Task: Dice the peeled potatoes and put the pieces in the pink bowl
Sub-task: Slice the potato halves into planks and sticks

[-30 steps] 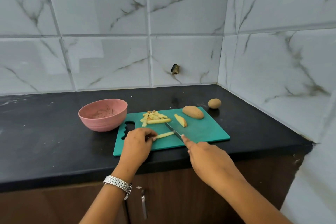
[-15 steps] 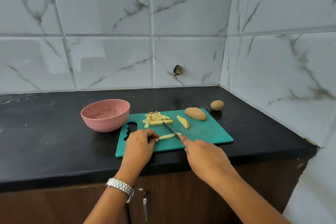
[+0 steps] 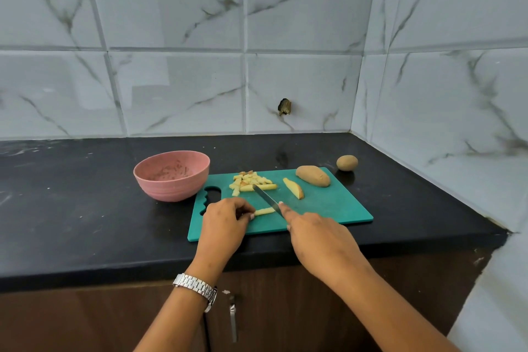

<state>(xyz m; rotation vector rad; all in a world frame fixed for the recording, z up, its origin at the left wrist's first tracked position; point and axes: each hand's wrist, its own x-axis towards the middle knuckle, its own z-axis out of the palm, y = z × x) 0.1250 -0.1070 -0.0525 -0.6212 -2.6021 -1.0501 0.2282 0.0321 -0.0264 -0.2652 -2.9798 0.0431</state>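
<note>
Cabinet front below the countertop edge: brown door, metal handle (image 3: 233, 318) just right of my left wrist. Metal watch (image 3: 195, 289) on that wrist.

Left hand (image 3: 225, 226): over the near-left part of the green cutting board (image 3: 328, 208), fingers curled, fingertips pinching the left end of a potato strip (image 3: 264, 211). The strip lies flat, roughly parallel to the board's near edge.

Right hand (image 3: 320, 240): over the board's near edge, clasped round the knife (image 3: 265, 197); the handle is hidden under the hand, and the forefinger lies out along the back of the blade. The blade runs away to the left, crossing the right end of the strip, its tip reaching the near side of the cut pile.

The board sits on the black countertop (image 3: 85, 223), its near edge close to the counter's front edge, handle cut-out at its left end.

Middle of board: one potato wedge (image 3: 293, 188), skin along one side, just right of the blade and apart from it.

Far-left part of board: pile of diced pieces (image 3: 248, 181), none of it in the bowl.

Far-right corner of board: whole potato (image 3: 313, 176), lying on its side.

Pink bowl (image 3: 171, 191): upright on the counter, against the board's far-left corner. Inside only smears and specks, no pieces that I can make out.

Small round potato (image 3: 347, 162): on the counter just beyond the board's far-right corner, near the wall corner.

Behind: grey-veined white tiles, with a dark hole (image 3: 284, 107) in one above the board
</note>
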